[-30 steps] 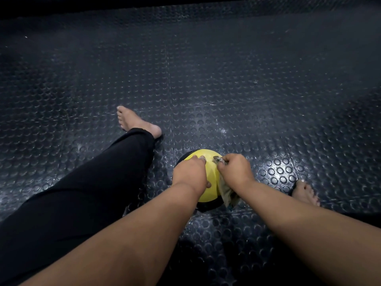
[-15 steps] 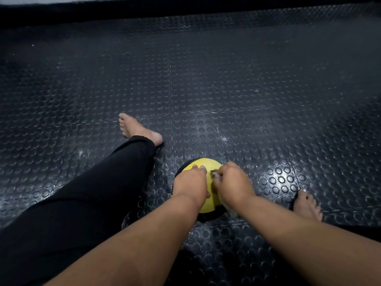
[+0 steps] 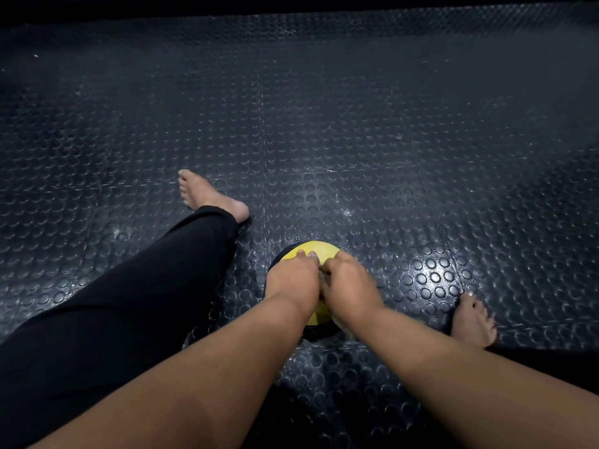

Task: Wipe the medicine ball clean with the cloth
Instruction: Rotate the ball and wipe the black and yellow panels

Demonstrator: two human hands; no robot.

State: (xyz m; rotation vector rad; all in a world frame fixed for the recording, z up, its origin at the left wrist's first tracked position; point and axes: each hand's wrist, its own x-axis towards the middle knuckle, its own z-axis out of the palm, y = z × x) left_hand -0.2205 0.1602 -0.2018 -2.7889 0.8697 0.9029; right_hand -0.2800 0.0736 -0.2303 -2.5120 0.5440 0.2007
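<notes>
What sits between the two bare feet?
In the head view: the yellow-and-black medicine ball on studded black floor matting, both hands on top.

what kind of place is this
Probably a gym or home workout area: dark rubber flooring with raised studs laid in tiles, and a yellow and black medicine ball on it, between the person's bare feet.

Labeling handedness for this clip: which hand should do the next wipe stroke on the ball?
Right. The right hand already grips the cloth against the medicine ball. The left hand rests on the ball's top left, steadying it on the floor, so it's better kept as the brace.
</notes>
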